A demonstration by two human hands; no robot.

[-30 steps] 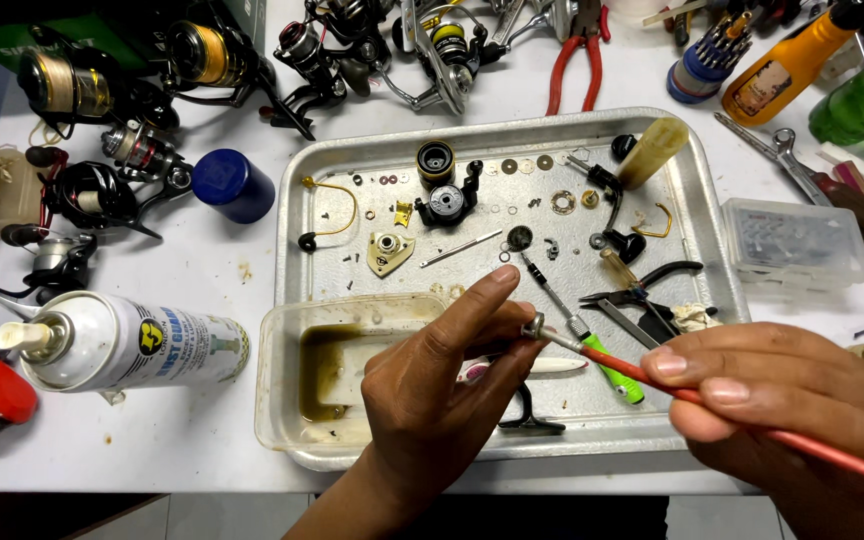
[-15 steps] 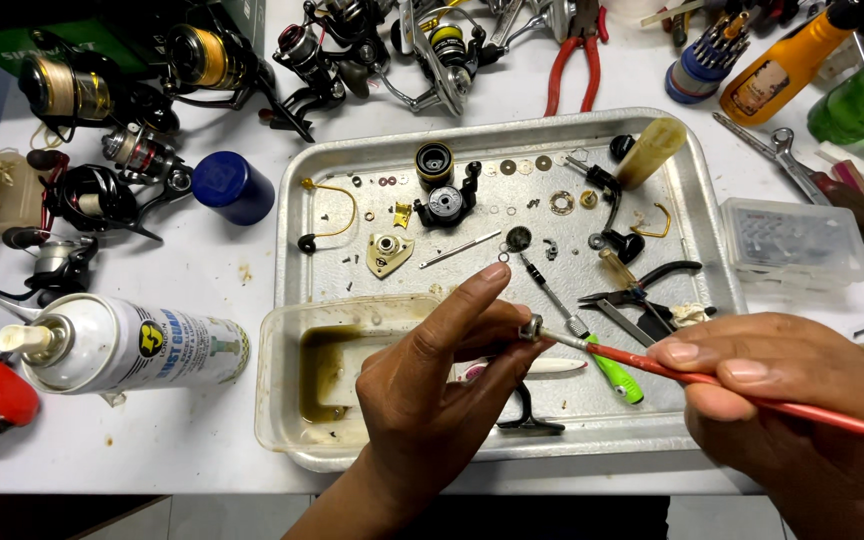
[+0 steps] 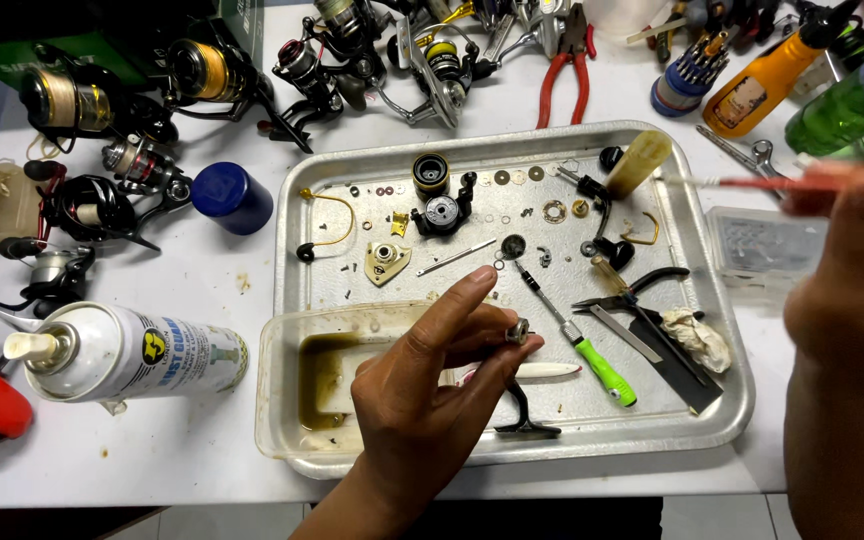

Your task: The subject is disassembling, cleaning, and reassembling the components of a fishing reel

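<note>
The left hand (image 3: 432, 390), low in the middle of the frame, pinches a small round metal part (image 3: 518, 331) between thumb and fingertips, holding it just above the near edge of the metal tray (image 3: 722, 420). The part looks like a bearing or bushing, though it is too small to be sure. At the right edge the right hand (image 3: 847, 290) is blurred and raised well away from the part, closed on a thin red brush (image 3: 742, 184) that points left over the tray's far right corner. Judging from the layout, the work is mid-way: the reel is fully stripped, its pieces spread over the tray, and nothing is put back together. Beside the left hand a clear tub (image 3: 292, 400) holds brown liquid; a green screwdriver (image 3: 592, 360) lies just right of the part; farther off a spray can (image 3: 122, 352) lies on the table (image 3: 182, 450), with whole reels (image 3: 192, 75) along the top
</note>
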